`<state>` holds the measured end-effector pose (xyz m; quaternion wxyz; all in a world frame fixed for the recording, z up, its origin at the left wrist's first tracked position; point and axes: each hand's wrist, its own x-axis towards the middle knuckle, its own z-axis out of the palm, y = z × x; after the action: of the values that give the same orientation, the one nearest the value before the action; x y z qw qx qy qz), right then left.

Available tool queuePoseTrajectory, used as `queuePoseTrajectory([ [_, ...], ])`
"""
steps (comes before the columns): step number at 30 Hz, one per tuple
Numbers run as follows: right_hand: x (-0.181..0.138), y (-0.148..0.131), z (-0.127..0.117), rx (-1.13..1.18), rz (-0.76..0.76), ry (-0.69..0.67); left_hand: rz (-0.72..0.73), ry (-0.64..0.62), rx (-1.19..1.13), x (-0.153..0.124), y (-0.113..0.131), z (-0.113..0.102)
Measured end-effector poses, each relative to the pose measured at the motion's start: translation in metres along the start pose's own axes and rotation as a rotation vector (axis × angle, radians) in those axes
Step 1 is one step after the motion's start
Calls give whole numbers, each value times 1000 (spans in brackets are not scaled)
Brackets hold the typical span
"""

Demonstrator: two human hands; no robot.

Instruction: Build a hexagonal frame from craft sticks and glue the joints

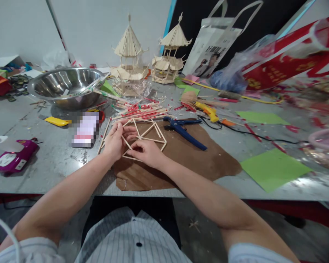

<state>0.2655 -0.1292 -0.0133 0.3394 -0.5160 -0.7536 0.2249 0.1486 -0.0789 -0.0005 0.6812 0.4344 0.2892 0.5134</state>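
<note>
A many-sided frame of thin wooden sticks [150, 138], with sticks running inward from its rim, is held over a piece of brown cardboard [208, 157]. My left hand [116, 141] grips its left side, fingers behind the sticks and thumb in front. Thumb and fingers of my right hand [147, 151] pinch at the frame's near-left part; the fingertips partly cover the sticks there. Blue cutting pliers [185, 132] lie on the cardboard just right of the frame. Behind it is a pile of loose sticks [142, 109], many with red ends.
Two stick-built pagoda models [128, 47] stand at the back. A steel bowl [68, 86], yellow utility knife [56, 121] and phone [85, 128] are on the left. A yellow glue gun [208, 111] with a black cord and green paper [274, 170] lie to the right.
</note>
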Motion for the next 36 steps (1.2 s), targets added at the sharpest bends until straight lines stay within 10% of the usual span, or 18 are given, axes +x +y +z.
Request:
queuePoseTrajectory([
  [10,-3,18,-35,-98,146,-348,204,61,611,14,16,-27],
  [15,-6,12,-37,-179,76,-426,282,-225,1129,11,23,-28],
  [26,-4,16,-44,-144,237,-513,220,-801,1391,8,27,-24],
  [36,-1,18,-44,-140,271,-539,184,-890,1532,4,20,-23],
])
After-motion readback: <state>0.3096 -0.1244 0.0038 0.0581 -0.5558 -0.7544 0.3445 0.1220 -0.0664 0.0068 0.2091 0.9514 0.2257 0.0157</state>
